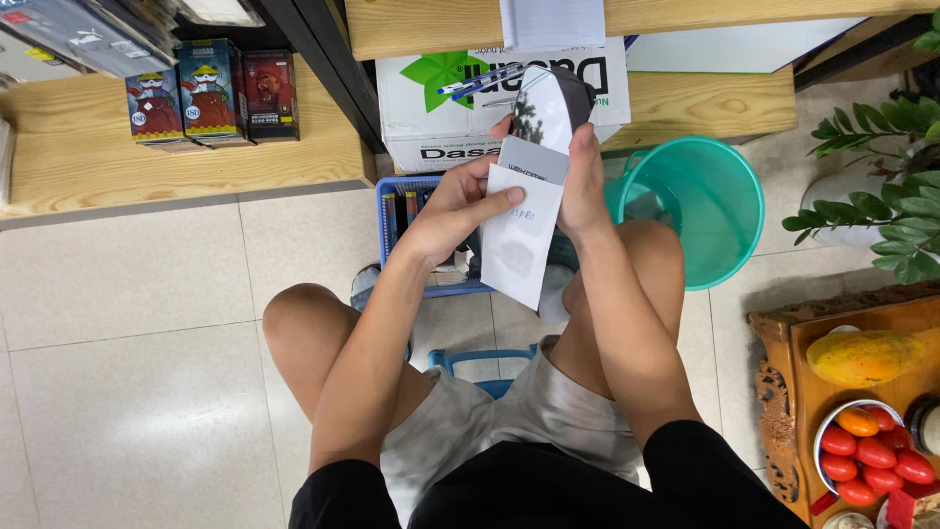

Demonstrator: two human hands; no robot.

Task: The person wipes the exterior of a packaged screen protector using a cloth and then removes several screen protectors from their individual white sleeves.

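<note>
The left hand [455, 211] grips a white envelope [521, 235] from its left side, thumb laid across the front, the other fingers hidden behind the paper; the right hand [585, 186] closes on the right edge, where it also holds a grey card [534, 159] and a glossy curved sheet [546, 106] rising out of the top; how those two pieces join, or whether the sheet is part of the card, is hard to make out. The envelope hangs between the knees, above a blue basket [394, 211] whose contents are mostly covered by the hands and paper; a blue handle [485, 358] shows below, between the thighs, the rest of it hidden. Behind the hands a white carton [431, 118] sits under a wooden shelf [676, 103], with pens [480, 80] lying on it; a teal bucket [710, 211] stands just beside the right knee, its near rim cut by the forearm. On the left a low shelf [176, 167] bears small boxes [211, 90]; open tiled floor [127, 372] lies wide on that side; on the right, room is tight: a plant [881, 196] and a carved tray [783, 392] with a papaya [864, 358] and a bowl [871, 456] of tomatoes, cut off at the frame edge.
</note>
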